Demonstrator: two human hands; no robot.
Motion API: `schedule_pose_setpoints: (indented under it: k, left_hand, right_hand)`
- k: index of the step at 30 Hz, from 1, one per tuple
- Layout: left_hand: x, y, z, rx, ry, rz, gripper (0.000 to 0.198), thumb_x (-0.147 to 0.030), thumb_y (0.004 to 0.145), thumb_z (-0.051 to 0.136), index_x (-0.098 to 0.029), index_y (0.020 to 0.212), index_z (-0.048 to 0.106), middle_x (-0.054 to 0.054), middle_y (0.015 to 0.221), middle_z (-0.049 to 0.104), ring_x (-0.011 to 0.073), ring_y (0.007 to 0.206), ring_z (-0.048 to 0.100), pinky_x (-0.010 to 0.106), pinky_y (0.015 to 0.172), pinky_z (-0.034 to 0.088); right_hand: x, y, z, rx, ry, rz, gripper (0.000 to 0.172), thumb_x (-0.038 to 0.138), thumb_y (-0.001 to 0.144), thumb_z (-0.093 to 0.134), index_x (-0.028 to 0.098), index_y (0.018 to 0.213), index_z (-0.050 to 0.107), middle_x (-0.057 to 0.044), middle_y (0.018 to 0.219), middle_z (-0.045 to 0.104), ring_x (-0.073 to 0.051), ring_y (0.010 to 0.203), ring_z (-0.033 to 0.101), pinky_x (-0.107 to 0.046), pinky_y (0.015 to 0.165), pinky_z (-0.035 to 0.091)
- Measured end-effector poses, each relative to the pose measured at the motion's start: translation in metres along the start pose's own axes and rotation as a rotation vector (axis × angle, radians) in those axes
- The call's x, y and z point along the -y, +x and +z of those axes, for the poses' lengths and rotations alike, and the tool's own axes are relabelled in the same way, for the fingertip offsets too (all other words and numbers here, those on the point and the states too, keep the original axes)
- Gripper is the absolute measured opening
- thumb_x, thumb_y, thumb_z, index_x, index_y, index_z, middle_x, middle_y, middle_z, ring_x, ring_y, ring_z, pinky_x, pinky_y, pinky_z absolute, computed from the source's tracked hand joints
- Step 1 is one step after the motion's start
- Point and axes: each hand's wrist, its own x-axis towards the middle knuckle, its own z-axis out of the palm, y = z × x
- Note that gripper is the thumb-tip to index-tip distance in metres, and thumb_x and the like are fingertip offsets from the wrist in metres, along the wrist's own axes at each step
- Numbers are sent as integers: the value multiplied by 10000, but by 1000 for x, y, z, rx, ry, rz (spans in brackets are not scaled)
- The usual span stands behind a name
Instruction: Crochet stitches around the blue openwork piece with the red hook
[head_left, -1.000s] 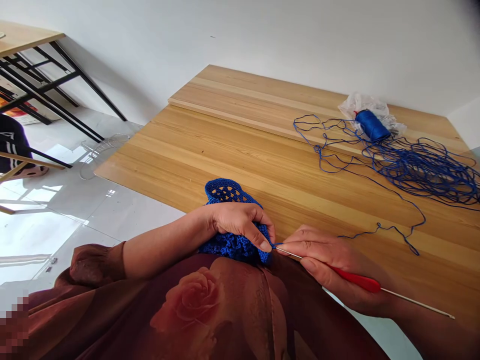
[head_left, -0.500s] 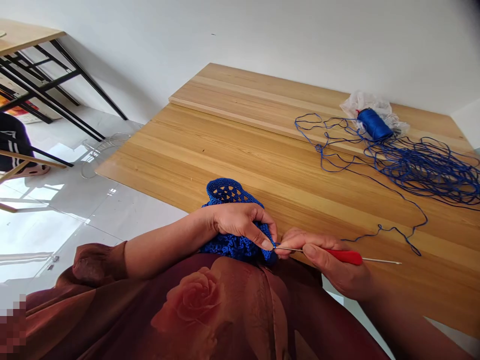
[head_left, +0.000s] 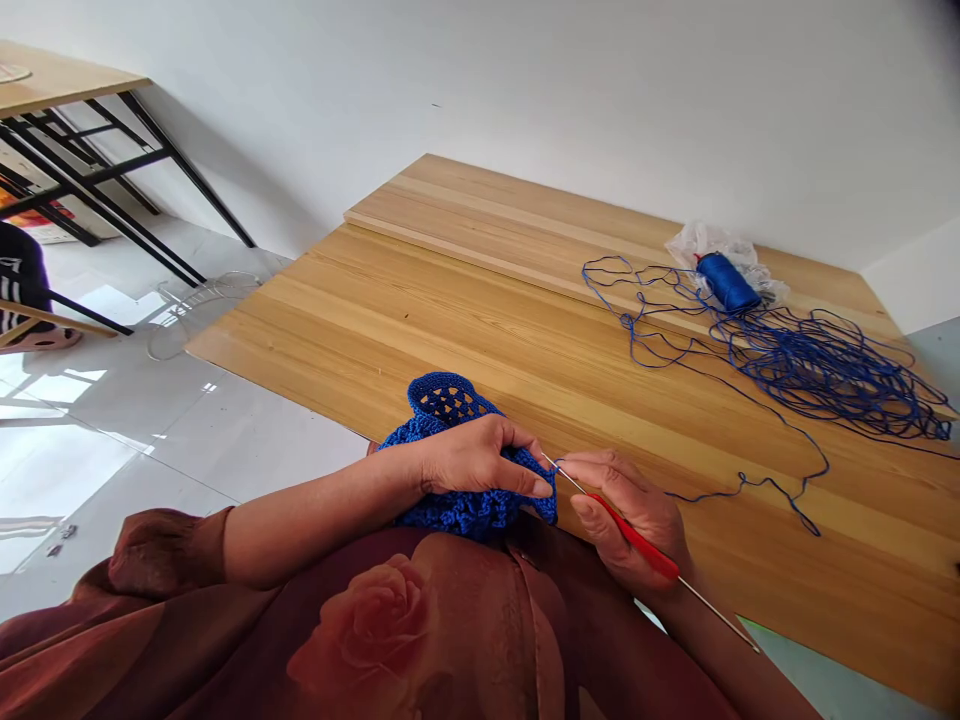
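Blue openwork crochet (head_left: 442,395) lies at the table's near edge and against my clothing. My left hand (head_left: 491,460) pinches its right edge between thumb and fingers. My right hand (head_left: 634,515) holds a crochet hook by its red handle (head_left: 637,540). The thin metal tip meets the crochet edge near my left fingertips, and the other metal end points down to the right over my forearm. A blue strand passes by my right fingers and runs across the table to the tangled yarn (head_left: 832,375).
A blue yarn spool (head_left: 727,283) rests on a crumpled clear plastic bag (head_left: 701,240) at the back right of the wooden table (head_left: 300,310). Another table (head_left: 82,80) with black metal legs stands at the left. The wall borders the table's far side.
The hook has swung from nearly level to a steep slant, its rear end now lower. My right hand has turned and shifted slightly left. The whole view has shifted a little.
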Motion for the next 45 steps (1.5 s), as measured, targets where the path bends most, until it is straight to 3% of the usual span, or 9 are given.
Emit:
schedule_pose_setpoints:
  k: [3, 7, 17, 23, 30, 36, 40, 43, 45]
  left_hand:
    - [-3, -5, -1, -13, -78, -18, 305, -239, 676, 833, -130, 948, 746, 61, 914, 759, 165, 793, 663, 268, 766, 525]
    - [-2, -8, -2, -62, -192, -50, 228, -242, 678, 824, -127, 838, 708, 37, 788, 727, 135, 674, 633, 243, 660, 504]
    - [0, -9, 1, -97, -227, -48, 233, -263, 657, 822, -124, 778, 679, 24, 727, 686, 127, 639, 601, 252, 643, 487]
    - [-1, -9, 0, -118, -208, -73, 236, -265, 644, 819, -124, 772, 680, 25, 721, 690, 133, 644, 606, 256, 644, 492]
    - [1, -9, 1, -165, -45, -34, 225, -297, 686, 781, -132, 793, 671, 24, 739, 691, 146, 672, 606, 268, 666, 483]
    - [0, -9, 2, -224, 145, 25, 205, -317, 746, 730, -137, 832, 682, 39, 793, 709, 175, 729, 626, 282, 686, 486]
    - [-4, -11, 10, -329, 293, 67, 150, -277, 771, 699, -138, 824, 697, 46, 801, 728, 189, 765, 650, 283, 711, 492]
    - [-5, -11, 14, -402, 379, 111, 123, -245, 776, 693, -141, 834, 722, 44, 823, 750, 189, 795, 671, 274, 730, 493]
    - [-5, -11, 14, -420, 375, 120, 149, -264, 774, 715, -142, 854, 743, 44, 844, 766, 193, 820, 686, 269, 745, 500]
  right_hand:
    - [2, -1, 2, -43, 62, 73, 211, 256, 988, 546, 247, 1145, 686, -67, 1037, 716, -202, 941, 671, -343, 840, 548]
    - [3, -1, -1, -56, 108, 140, 197, 261, 996, 544, 266, 1086, 719, -51, 1012, 726, -195, 934, 673, -338, 853, 545]
    - [3, 7, -9, 29, 246, 197, 218, 247, 1006, 546, 278, 1077, 750, -28, 1002, 706, -160, 938, 663, -274, 838, 534]
    - [-1, 14, -21, 158, 247, 152, 206, 258, 997, 562, 277, 1084, 747, -38, 977, 709, -186, 923, 658, -323, 813, 530]
    - [3, 35, -39, 310, -8, 25, 195, 262, 981, 575, 294, 1077, 741, -12, 908, 731, -193, 871, 640, -363, 813, 495]
    - [20, 41, -40, 329, -258, 15, 200, 294, 995, 553, 298, 1039, 748, -5, 902, 724, -189, 886, 608, -371, 811, 403]
    - [33, 39, -23, 204, -500, -34, 129, 250, 948, 620, 287, 910, 737, 1, 839, 711, -206, 895, 569, -386, 775, 318]
    - [41, 36, -9, 74, -671, -70, 205, 182, 917, 615, 232, 723, 658, -17, 745, 674, -219, 868, 555, -398, 748, 287]
    - [43, 34, -5, 28, -727, -83, 175, 184, 909, 617, 224, 740, 639, -29, 741, 673, -225, 858, 556, -402, 738, 288]
